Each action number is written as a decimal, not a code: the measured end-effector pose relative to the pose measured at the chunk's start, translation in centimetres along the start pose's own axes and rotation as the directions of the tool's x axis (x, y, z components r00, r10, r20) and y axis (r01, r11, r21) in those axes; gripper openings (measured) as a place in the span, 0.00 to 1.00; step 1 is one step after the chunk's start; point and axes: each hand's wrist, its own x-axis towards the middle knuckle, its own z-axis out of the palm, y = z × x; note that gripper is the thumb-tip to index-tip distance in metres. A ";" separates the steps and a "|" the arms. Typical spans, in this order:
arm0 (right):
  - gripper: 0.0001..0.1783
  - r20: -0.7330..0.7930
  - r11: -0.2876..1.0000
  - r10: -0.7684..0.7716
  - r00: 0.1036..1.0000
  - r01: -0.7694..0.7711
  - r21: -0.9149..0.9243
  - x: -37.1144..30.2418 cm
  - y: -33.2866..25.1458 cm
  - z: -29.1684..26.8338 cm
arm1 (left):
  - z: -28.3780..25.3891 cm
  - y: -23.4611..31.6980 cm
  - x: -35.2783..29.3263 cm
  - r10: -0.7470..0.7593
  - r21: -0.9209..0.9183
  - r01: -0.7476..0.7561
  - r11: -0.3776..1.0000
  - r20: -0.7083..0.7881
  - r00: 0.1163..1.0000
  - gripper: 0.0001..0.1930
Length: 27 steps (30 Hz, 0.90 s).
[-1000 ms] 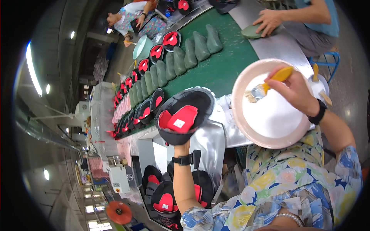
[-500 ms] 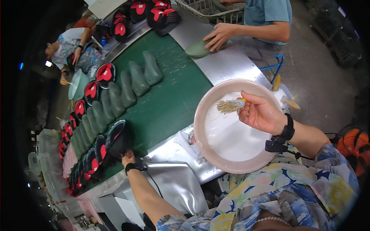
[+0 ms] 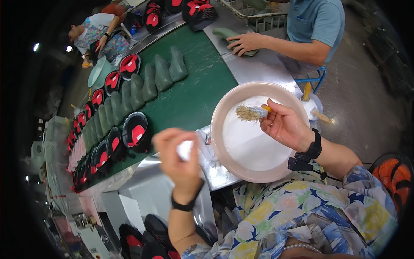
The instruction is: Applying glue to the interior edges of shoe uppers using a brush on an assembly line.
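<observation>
Here's the big green bench [image 3: 202,88] sweeping from the upper middle down to the lower left! At upper right, a person in a blue shirt [image 3: 317,28] rests a hand on a green form [image 3: 224,33]. Centre right, the pale pink basin [image 3: 217,129] carries a pool of white liquid. A row of green foot-shaped forms [image 3: 137,93] slants across the left half, and just left of centre sits a black-and-red shoe upper [image 3: 136,134], opening upward. Near it, lower centre, the left grip [image 3: 176,165] is a blur, fingers curled; whether it holds anything, I cannot tell! And the right grip [image 3: 285,126]? Clamped on the brush [image 3: 253,113], above the basin, bristles pointing left!
</observation>
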 end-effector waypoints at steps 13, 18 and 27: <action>0.13 0.200 0.993 0.070 0.977 -0.089 0.084 -4.5 -1.0 -2.4 | 5.8 13.0 -1.6 0.318 -0.021 -0.318 0.948 0.053 0.947 0.15; 0.14 0.226 0.992 0.077 0.971 -0.097 0.081 -4.8 -1.2 -3.0 | 7.3 13.9 -2.2 0.397 0.000 -0.399 0.917 0.093 0.913 0.16; 0.15 0.211 0.991 0.065 0.975 -0.087 0.099 -4.7 -1.8 -4.0 | 8.2 14.2 -2.8 0.428 0.041 -0.436 0.899 0.133 0.894 0.17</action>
